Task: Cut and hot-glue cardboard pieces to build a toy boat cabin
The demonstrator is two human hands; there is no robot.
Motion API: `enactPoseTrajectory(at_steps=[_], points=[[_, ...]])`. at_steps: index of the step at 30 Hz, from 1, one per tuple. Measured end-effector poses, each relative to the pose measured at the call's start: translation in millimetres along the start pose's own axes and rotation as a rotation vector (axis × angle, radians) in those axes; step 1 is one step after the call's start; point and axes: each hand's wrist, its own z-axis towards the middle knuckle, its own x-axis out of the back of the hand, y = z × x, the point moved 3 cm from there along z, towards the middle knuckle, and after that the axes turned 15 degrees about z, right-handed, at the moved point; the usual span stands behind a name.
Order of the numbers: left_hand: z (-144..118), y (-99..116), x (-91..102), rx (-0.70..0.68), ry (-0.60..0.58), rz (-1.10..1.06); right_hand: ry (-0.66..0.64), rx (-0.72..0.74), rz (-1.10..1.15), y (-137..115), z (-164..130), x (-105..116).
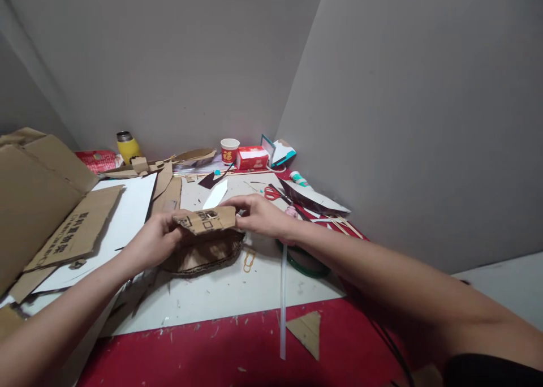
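Note:
A small piece of cardboard (206,221) with black print is held up between my two hands. My left hand (159,237) is closed on its left end, fingers partly hidden behind it. On its right end, my right hand (258,214) pinches the edge. Right under it lies a curved cardboard shape (207,254) with a raised rim, on the white board (190,302); whether the two pieces touch I cannot tell. A yellow looped clip (249,259) lies just right of the curved shape. Close by my right forearm, a translucent glue stick (283,302) points toward me.
Red-handled scissors (274,192), a green ring (307,268) and a dark curved piece (314,197) are on the right. Large cardboard sheets (78,228) fill the left. At the back stand a yellow bottle (128,147), a paper cup (229,151) and a red tissue pack (252,158).

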Motion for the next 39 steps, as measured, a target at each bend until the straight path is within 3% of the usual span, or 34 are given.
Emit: enactPoseTrajectory(at_steps=[7,20,25,28,32,39], points=[[2.3,-7.9,-0.6,0.003,-0.018,0.022,0.029,0.006,-0.083,14.7,9.7,-7.3],[-3.2,-23.4,-3.7,-0.079,0.086,0.196,-0.156,0.229,-0.338,9.5,11.1,-17.3],[-1.7,-27.3,-9.3,0.015,-0.015,0.126,-0.187,0.246,-0.343,9.7,11.3,-15.6],[-0.8,-25.8,-10.0,0.019,-0.022,0.165,-0.169,0.192,-0.290,10.9,15.0,-14.4],[0.5,-25.5,-10.6,0.035,-0.006,0.220,-0.161,0.003,-0.161,15.4,18.1,-16.6],[1.7,-29.0,-14.3,0.026,-0.004,0.234,-0.265,-0.218,-0.047,22.2,17.6,-26.6]])
